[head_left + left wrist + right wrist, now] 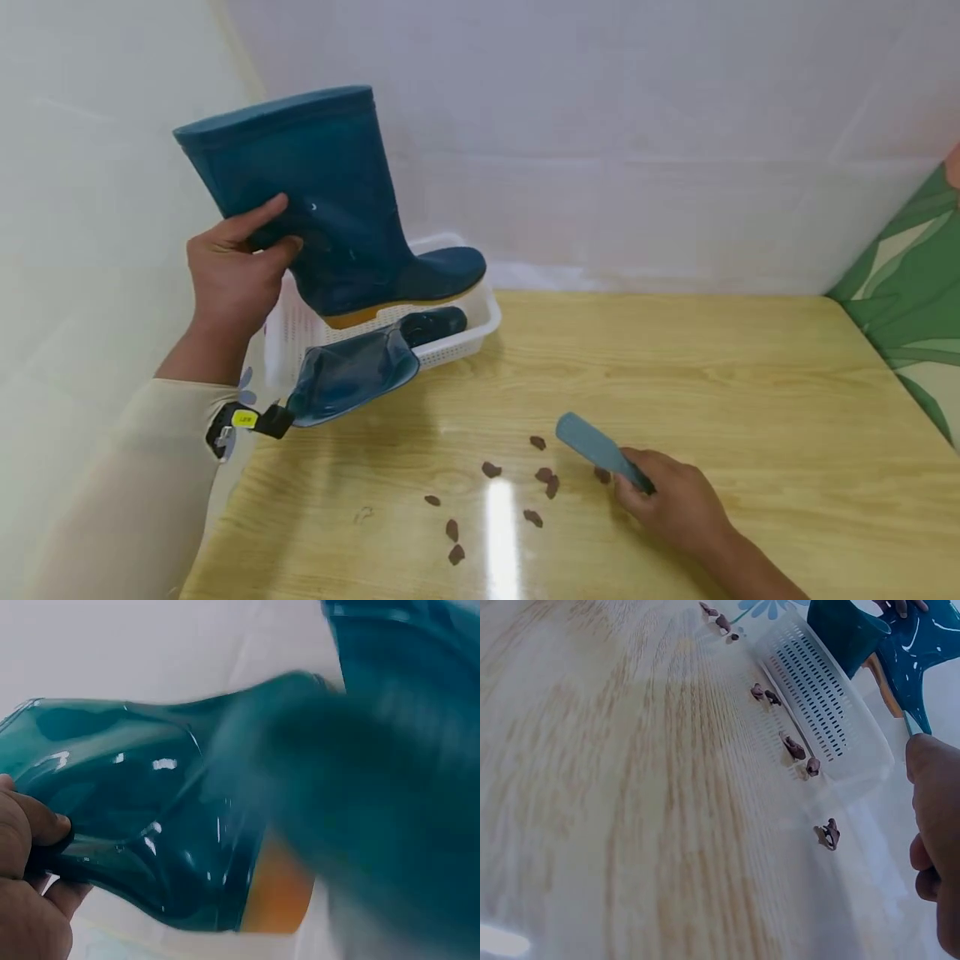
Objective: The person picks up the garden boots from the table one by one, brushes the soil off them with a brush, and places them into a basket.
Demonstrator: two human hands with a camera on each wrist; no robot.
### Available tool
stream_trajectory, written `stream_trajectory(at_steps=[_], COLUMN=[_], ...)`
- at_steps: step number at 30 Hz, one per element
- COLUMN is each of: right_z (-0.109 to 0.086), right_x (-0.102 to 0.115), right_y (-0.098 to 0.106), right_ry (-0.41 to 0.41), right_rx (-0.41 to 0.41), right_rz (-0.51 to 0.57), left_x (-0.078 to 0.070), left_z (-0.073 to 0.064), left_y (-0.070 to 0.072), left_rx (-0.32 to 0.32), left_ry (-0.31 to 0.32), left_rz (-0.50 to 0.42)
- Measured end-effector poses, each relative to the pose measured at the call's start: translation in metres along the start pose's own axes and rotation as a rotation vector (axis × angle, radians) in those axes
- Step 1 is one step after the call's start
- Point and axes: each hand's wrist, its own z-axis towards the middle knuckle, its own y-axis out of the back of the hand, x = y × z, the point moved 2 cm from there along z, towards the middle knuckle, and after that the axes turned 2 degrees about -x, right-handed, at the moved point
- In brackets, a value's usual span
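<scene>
My left hand (240, 279) grips a dark teal rubber boot (330, 208) by the back of its shaft. The boot is raised above a white basket (491, 317), its toe to the right and its tan sole downward. A second teal boot (352, 379) lies in the basket, with its shaft hanging over the near rim. In the left wrist view, the shaft of the held boot (135, 802) is pinched between thumb and fingers. My right hand (671, 500) holds a flat grey-blue tool (596, 444) with a rounded end low over the table; its underside is hidden.
Several dark brown flakes (491, 470) lie scattered on the wood-grain table (675, 358), left of my right hand. A white sheet (600, 150) hangs behind the table. At the far right is a green leaf-patterned cloth (915, 300).
</scene>
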Motion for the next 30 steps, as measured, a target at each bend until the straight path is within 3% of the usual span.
stream_trajectory(at_steps=[11,15,23,30], right_z=[0.0,0.001,-0.002,-0.004], right_x=[-0.004,-0.004,-0.005,-0.005], right_y=[0.0,0.001,0.003,0.004], right_ry=[0.03,0.058,0.046,0.037], right_rx=[-0.014,-0.033,-0.031,-0.029], right_rz=[-0.023,-0.025,-0.028,-0.041], left_x=[0.012,0.021,0.042,0.058], left_z=[0.007,0.008,0.01,0.009], left_y=[0.018,0.02,0.023,0.017], left_rx=[-0.033,-0.041,-0.039,-0.043], left_ry=[0.142,0.153,0.168,0.132], left_rz=[-0.026,-0.017,0.093,0.116])
